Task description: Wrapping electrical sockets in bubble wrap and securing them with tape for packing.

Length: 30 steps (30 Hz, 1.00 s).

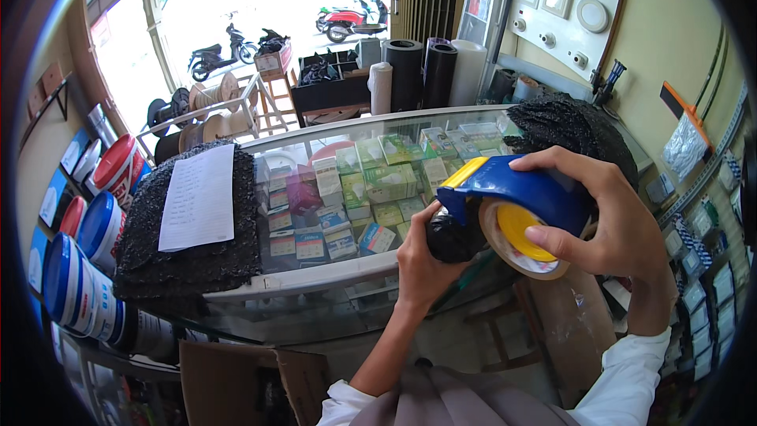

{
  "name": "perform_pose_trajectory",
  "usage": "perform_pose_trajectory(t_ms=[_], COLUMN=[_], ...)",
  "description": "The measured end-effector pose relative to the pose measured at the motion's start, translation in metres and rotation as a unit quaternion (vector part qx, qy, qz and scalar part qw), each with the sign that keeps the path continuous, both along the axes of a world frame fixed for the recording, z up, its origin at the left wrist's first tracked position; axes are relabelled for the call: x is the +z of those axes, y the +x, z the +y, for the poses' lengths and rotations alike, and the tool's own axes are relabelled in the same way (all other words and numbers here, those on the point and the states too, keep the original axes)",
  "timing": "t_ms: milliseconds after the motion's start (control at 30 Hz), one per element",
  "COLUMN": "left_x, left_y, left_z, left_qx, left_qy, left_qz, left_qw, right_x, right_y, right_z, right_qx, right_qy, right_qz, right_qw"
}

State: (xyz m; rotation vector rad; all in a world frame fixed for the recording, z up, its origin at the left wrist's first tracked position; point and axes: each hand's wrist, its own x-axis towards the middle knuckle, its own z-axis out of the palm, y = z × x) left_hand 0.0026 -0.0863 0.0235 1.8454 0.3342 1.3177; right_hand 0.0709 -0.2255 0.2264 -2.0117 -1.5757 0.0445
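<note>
My right hand [609, 219] grips a blue and yellow packing tape dispenser [532, 183] with a tape roll [523, 242] mounted in it. Its yellow-edged front end touches or nearly touches a black plastic-wrapped bundle [452, 234]. Around that bundle my left hand [420, 260] is closed, its thumb side by the dispenser's tip. Both hands are above the near edge of a glass display counter [331, 272]. Whether tape joins the dispenser and the bundle, I cannot tell.
Black bubble wrap [189, 272] with a handwritten sheet [198, 198] lies on the counter's left end; more black wrap [568, 124] is at its right. Light bulb boxes [390, 182] show through the glass. Below are an open cardboard box [230, 378] and a wooden stool [502, 343].
</note>
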Motion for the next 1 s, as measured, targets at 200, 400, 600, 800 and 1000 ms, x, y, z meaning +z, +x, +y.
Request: perform_pose_trajectory(t_ms=[200, 400, 600, 800, 1000], left_x=[0.01, 0.011, 0.012, 0.014, 0.013], left_y=[0.002, 0.014, 0.021, 0.013, 0.032], left_z=[0.003, 0.016, 0.018, 0.023, 0.015], left_qx=[-0.025, -0.004, -0.026, 0.001, -0.038], left_qy=[0.001, -0.015, -0.061, -0.047, -0.012], left_qz=[0.023, 0.022, 0.063, 0.092, 0.08], left_qw=[0.999, 1.0, 0.996, 0.995, 0.996], right_x=[-0.004, 0.007, -0.003, -0.066, -0.12], right_y=[0.004, -0.018, -0.032, -0.022, -0.018], right_z=[-0.013, -0.037, -0.08, -0.088, -0.097], right_qx=[-0.028, -0.128, -0.104, -0.104, -0.142], right_qy=[0.033, 0.045, 0.059, 0.027, 0.044], right_qz=[0.027, 0.039, -0.092, 0.043, 0.169], right_qw=[0.999, 0.99, 0.989, 0.993, 0.974])
